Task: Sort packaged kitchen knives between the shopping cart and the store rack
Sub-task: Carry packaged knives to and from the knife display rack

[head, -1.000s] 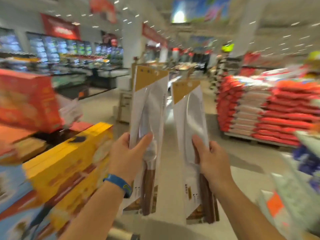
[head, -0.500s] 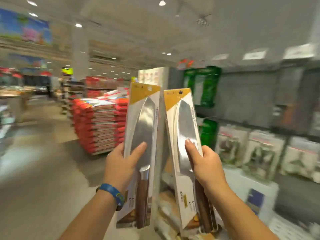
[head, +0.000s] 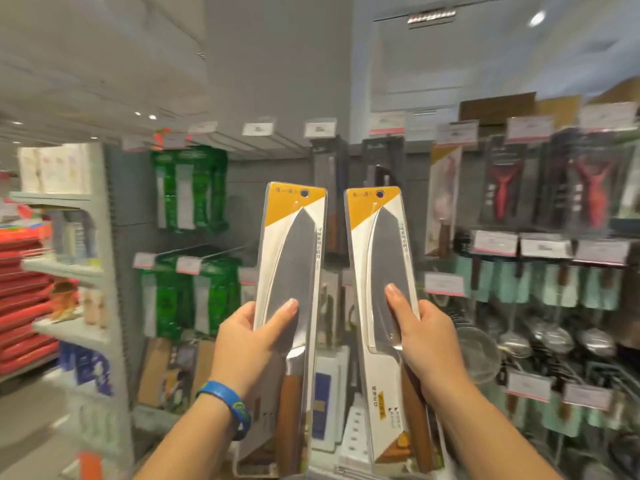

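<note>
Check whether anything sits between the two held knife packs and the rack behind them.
Nothing visible does. The left hand holds the left knife pack, the right hand the right knife pack, both upright in open air before the rack. Dark packs hang on it directly behind them.

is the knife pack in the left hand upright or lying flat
Upright: the left knife pack stands yellow header up, wooden handle down.

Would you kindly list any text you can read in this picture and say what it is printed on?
Nothing reads clearly.
On the left knife package: header logo and vertical print, too blurred.
On the right knife package: the same, plus a lower label, too small.
On the rack price tags: blurred.
</note>
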A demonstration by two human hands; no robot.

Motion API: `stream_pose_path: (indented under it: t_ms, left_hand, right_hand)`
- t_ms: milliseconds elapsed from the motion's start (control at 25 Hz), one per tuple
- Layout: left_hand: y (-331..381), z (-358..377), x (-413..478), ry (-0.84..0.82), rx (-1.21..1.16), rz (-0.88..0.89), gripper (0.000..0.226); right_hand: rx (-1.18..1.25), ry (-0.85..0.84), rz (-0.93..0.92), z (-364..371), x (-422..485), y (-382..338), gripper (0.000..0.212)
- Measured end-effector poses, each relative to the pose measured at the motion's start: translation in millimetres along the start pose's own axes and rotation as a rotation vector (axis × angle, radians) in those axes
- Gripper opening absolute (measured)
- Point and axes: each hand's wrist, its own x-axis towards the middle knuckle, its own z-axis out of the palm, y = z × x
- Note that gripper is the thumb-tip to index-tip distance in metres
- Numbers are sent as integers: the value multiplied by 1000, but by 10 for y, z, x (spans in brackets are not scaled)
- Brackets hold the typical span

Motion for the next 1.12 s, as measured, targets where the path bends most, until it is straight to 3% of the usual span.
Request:
stream_pose_path:
  t_ms: [200, 320, 600, 800, 1120]
  left_hand:
    - [-175, 1212, 379, -96, -66, 20, 38]
    - [-286, 1653, 571, -101, -78, 30, 43]
    - [-476, 2157, 1002, -103, 17, 64, 41]
    - [-579, 2278, 1478, -158, 36, 83, 73]
    - [-439, 2696, 2524, -248, 109, 155, 37]
  right_hand:
    - [-60, 100, 3, -872, 776, 264, 48]
    - [-154, 151, -17, -1166, 1098, 357, 67]
    - [-288, 121, -18, -1355, 1668, 391, 52]
    - [-286, 167, -10, -1247, 2138, 300, 42]
    - [-323, 215, 25, -1132, 3223, -21, 35]
